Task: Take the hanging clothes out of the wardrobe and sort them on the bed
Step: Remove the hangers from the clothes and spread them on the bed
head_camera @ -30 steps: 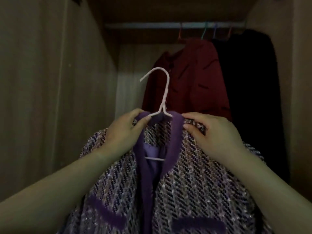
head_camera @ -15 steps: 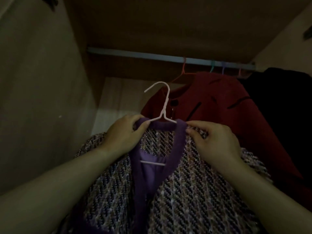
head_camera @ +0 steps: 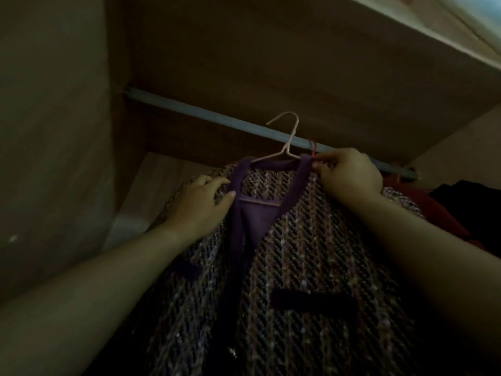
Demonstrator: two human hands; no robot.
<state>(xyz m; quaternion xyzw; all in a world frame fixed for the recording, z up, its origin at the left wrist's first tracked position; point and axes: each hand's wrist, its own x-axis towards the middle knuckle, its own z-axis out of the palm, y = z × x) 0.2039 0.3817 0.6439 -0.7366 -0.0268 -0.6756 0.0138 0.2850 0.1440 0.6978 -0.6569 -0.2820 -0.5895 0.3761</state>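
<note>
**hook close to the rail, weight carried on the cloth**

the tweed jacket [head_camera: 311,253] is inside the wardrobe and fills the view from centre down to six o'clock. it hangs on a thin pink hanger [head_camera: 288,143] whose hook points to twelve o'clock, across the rail [head_camera: 211,115]. the left hand [head_camera: 198,204] clasps the jacket's shoulder at nine o'clock of the collar, thumb by the purple trim. the right hand [head_camera: 349,177] pinches the opposite shoulder at two o'clock.

in this dim light i cannot tell whether the hook is clear of the rail. pulled straight back, it may snag there, or catch the orange hook [head_camera: 313,147] just beside the right hand. both hands hold cloth rather than wire, so a tilt could let the hanger slip out of the neck and one shoulder slide off.

a red garment [head_camera: 447,215] crowds in at three o'clock, seemingly touching the jacket, with a dark garment [head_camera: 471,194] beyond it. the side wall [head_camera: 54,131] stands close at nine o'clock, and the top panel [head_camera: 271,50] at twelve leaves little room to lift — so the way out is toward six.
</note>
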